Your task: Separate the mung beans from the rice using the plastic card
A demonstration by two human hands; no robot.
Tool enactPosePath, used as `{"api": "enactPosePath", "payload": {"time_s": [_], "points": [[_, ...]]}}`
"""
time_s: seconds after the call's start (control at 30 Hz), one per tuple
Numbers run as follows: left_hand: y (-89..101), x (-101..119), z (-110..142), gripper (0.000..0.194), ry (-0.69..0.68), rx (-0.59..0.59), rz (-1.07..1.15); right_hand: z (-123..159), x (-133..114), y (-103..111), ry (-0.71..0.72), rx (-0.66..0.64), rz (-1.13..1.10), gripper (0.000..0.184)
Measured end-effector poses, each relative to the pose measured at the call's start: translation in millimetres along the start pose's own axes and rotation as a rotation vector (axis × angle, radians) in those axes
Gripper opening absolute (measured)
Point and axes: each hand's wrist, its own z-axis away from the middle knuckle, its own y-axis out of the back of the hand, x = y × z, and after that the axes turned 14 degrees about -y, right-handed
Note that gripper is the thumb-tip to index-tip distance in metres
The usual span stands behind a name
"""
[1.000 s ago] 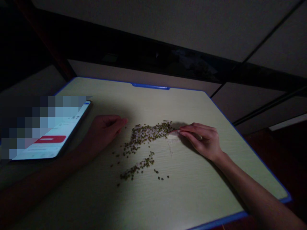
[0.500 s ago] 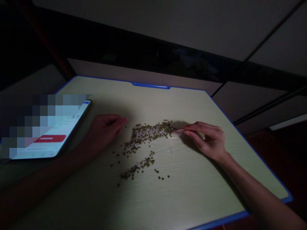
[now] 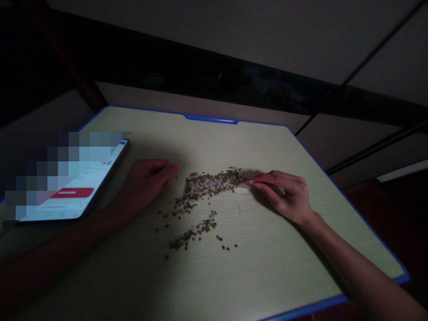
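Observation:
A long heap of small green beans point(image 3: 214, 183), mixed with pale grains, lies on the tabletop point(image 3: 290, 267). Nearer to me is a smaller row of the same beans point(image 3: 194, 232). My right hand point(image 3: 284, 196) pinches a thin, pale, pointed piece point(image 3: 246, 183) between thumb and fingers; its tip reaches the right end of the heap, and its kind is unclear. Left of the heap, my left hand point(image 3: 150, 180) rests closed in shadow, thumb against the curled forefinger. Whether anything is inside it is hidden.
A lit phone or tablet point(image 3: 80, 205), partly blurred out, lies at the left beyond my left forearm. Stray beans point(image 3: 228, 248) are scattered near the small row. The table has a blue edge and a blue handle point(image 3: 212, 119) at the back, close to dark-banded cabinets point(image 3: 267, 40).
My right hand drew slightly right with the pale piece, then came slightly back left toward the heap. My left hand stays in place. The digits on the screen changed.

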Motion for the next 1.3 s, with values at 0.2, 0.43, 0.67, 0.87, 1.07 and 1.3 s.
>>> {"api": "enactPosePath", "payload": {"time_s": [0.2,0.43,0.67,0.87,1.07,1.3], "points": [[0.0,0.0,-1.4,0.034,-0.010,0.005,0.002,0.2,0.1,-0.9,-0.007,0.010,0.031,0.013],[-0.3,1.9,-0.1,0.033,0.021,0.006,0.010,-0.2,0.0,-2.7,-0.002,-0.019,0.005,0.017],[-0.9,0.5,0.0,0.035,0.014,0.000,-0.017,1.2,3.8,-1.0,0.028,-0.063,-0.045,0.023],[-1.4,-1.2,0.7,0.035,0.008,0.012,-0.005,1.9,2.9,2.9,-0.007,0.023,-0.062,0.019],[-0.8,-0.2,0.0,0.034,0.005,0.002,-0.006,2.0,3.5,2.9,-0.015,-0.001,-0.062,0.018],[-0.8,-1.1,-0.4,0.035,0.016,-0.010,-0.009,1.1,0.5,-0.4,-0.030,0.003,-0.034,0.017]]}}
